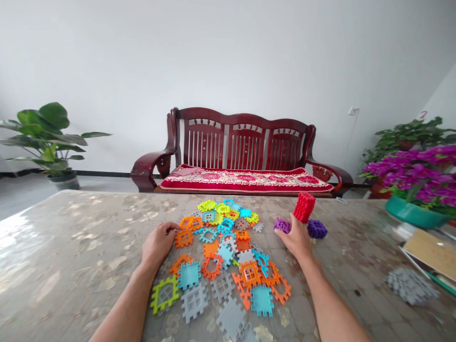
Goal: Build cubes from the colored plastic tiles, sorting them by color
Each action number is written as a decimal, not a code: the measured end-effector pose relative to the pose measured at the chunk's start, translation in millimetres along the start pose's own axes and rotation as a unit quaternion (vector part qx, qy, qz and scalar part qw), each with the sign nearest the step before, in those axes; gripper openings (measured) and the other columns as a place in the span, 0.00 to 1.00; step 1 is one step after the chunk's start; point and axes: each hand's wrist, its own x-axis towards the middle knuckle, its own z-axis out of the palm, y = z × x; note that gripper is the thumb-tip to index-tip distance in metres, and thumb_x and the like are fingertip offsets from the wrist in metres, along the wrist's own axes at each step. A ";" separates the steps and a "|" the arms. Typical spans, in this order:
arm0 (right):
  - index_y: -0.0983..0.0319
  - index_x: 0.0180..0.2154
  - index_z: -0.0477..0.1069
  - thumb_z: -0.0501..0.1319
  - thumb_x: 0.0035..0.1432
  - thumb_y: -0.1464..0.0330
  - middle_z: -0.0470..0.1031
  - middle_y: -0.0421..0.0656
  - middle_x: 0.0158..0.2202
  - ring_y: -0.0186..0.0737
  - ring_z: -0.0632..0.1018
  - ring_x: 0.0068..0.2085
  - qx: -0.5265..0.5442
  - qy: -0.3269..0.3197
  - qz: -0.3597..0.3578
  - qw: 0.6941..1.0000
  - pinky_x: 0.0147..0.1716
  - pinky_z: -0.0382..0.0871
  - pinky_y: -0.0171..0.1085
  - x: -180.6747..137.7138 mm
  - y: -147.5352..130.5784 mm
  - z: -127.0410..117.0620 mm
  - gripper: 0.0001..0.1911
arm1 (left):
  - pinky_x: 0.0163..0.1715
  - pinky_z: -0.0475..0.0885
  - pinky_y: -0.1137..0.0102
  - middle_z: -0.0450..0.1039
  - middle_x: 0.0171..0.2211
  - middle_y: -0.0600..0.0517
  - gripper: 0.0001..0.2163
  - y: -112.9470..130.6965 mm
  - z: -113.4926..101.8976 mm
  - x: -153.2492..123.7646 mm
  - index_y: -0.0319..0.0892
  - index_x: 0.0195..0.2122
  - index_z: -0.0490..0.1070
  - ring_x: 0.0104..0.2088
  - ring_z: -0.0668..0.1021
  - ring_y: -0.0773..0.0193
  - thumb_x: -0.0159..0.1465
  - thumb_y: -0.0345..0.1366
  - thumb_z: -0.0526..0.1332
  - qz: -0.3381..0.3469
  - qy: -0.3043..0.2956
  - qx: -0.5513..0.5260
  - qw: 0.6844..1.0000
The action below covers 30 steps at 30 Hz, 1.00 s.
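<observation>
My left hand (159,243) rests at the left edge of a loose pile of flat interlocking plastic tiles. Its fingers are curled, with the tips beside an orange window tile (184,238); whether anything is inside them is hidden. Over on the right, my right hand (298,238) has thumb and forefinger around a bunch of purple tiles (282,224). A tall red stack of tiles (305,207) stands just behind that hand, and a dark purple stack (317,229) lies to its right. Nearer tiles include a turquoise tile (261,300) and a lime frame tile (165,295).
A heap of grey tiles (412,286) lies at the right, near a cardboard-coloured box (429,251). Behind it stands a teal flower pot (415,212). A small black ring (357,293) is on the patterned table (71,266). Beyond the table is a wooden bench (245,118).
</observation>
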 end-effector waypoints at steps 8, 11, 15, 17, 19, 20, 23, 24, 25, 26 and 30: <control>0.67 0.62 0.55 0.62 0.48 0.62 0.70 0.56 0.53 0.53 0.72 0.54 0.014 0.013 -0.016 1.000 0.53 0.64 0.46 1.9 0.1 17.0 0.40 | 0.33 0.67 0.71 0.79 0.42 0.54 0.14 -0.4 -0.3 -0.4 0.50 0.37 0.76 0.40 0.78 0.58 0.58 0.37 0.52 -0.001 -0.004 0.003 1.000; 0.66 0.61 0.55 0.62 0.49 0.61 0.71 0.55 0.52 0.53 0.72 0.53 0.014 0.024 -0.025 0.999 0.53 0.64 0.47 1.4 1.3 17.6 0.40 | 0.33 0.67 0.71 0.79 0.42 0.54 0.14 -0.4 -0.5 -0.6 0.50 0.38 0.76 0.41 0.78 0.58 0.58 0.36 0.52 -0.004 -0.007 0.004 1.000; 0.67 0.61 0.55 0.62 0.50 0.61 0.70 0.56 0.53 0.53 0.72 0.54 -0.001 0.021 -0.029 0.999 0.53 0.63 0.47 1.0 1.7 18.0 0.39 | 0.34 0.67 0.71 0.78 0.42 0.54 0.13 -0.8 0.2 -0.4 0.50 0.38 0.76 0.41 0.78 0.58 0.59 0.36 0.51 0.001 -0.012 0.000 1.000; 0.68 0.61 0.55 0.61 0.51 0.62 0.69 0.57 0.55 0.54 0.71 0.55 -0.016 0.016 -0.033 0.999 0.54 0.62 0.46 1.3 1.5 19.0 0.38 | 0.34 0.67 0.71 0.78 0.43 0.54 0.14 -1.1 0.6 -0.2 0.50 0.38 0.76 0.41 0.78 0.58 0.59 0.36 0.51 0.003 -0.012 -0.002 1.000; 0.70 0.61 0.55 0.60 0.52 0.63 0.68 0.59 0.56 0.54 0.70 0.56 -0.029 0.012 -0.038 0.999 0.55 0.61 0.45 1.9 1.4 19.6 0.37 | 0.34 0.68 0.70 0.78 0.43 0.54 0.14 -1.4 0.9 0.2 0.50 0.38 0.76 0.41 0.78 0.58 0.58 0.36 0.51 -0.002 -0.012 -0.001 1.000; 0.71 0.61 0.55 0.60 0.52 0.64 0.68 0.59 0.56 0.54 0.70 0.56 -0.035 0.010 -0.037 0.999 0.55 0.61 0.44 2.3 1.5 19.6 0.36 | 0.34 0.68 0.70 0.78 0.43 0.54 0.14 -1.7 1.1 0.5 0.50 0.38 0.76 0.41 0.78 0.58 0.58 0.36 0.51 -0.002 -0.011 0.000 1.000; 0.72 0.61 0.55 0.58 0.54 0.65 0.69 0.59 0.55 0.53 0.72 0.54 -0.055 0.000 -0.017 0.998 0.54 0.61 0.43 3.9 2.7 16.8 0.35 | 0.34 0.68 0.71 0.78 0.43 0.54 0.14 -3.1 2.2 1.4 0.50 0.38 0.76 0.41 0.78 0.58 0.58 0.36 0.52 0.002 -0.004 0.000 1.000; 0.72 0.61 0.55 0.58 0.54 0.65 0.70 0.58 0.53 0.53 0.72 0.53 -0.063 -0.004 -0.007 0.998 0.53 0.62 0.43 4.5 3.6 15.1 0.35 | 0.34 0.68 0.71 0.78 0.43 0.54 0.14 -3.6 2.7 1.7 0.50 0.38 0.76 0.41 0.78 0.58 0.58 0.36 0.52 0.004 -0.002 -0.001 1.000; 0.72 0.61 0.55 0.57 0.55 0.65 0.72 0.58 0.52 0.53 0.73 0.52 -0.072 -0.010 0.003 0.997 0.52 0.63 0.43 5.2 4.7 13.2 0.34 | 0.34 0.68 0.71 0.78 0.43 0.54 0.14 -4.0 3.0 1.8 0.50 0.38 0.76 0.41 0.78 0.59 0.58 0.36 0.52 0.004 0.001 -0.001 1.000; 0.71 0.61 0.56 0.57 0.55 0.65 0.73 0.58 0.50 0.54 0.74 0.50 -0.082 -0.016 0.015 0.996 0.50 0.63 0.43 5.9 6.0 11.2 0.34 | 0.34 0.68 0.71 0.79 0.43 0.54 0.14 -4.3 3.3 1.8 0.50 0.38 0.76 0.40 0.78 0.59 0.58 0.36 0.52 0.004 0.002 -0.001 1.000; 0.70 0.59 0.58 0.57 0.56 0.64 0.74 0.57 0.46 0.54 0.75 0.47 -0.118 -0.021 0.051 0.991 0.47 0.64 0.43 8.4 12.1 5.6 0.31 | 0.34 0.68 0.71 0.79 0.43 0.54 0.14 -3.3 2.7 0.6 0.50 0.37 0.76 0.41 0.78 0.59 0.58 0.36 0.52 0.008 0.004 -0.001 1.000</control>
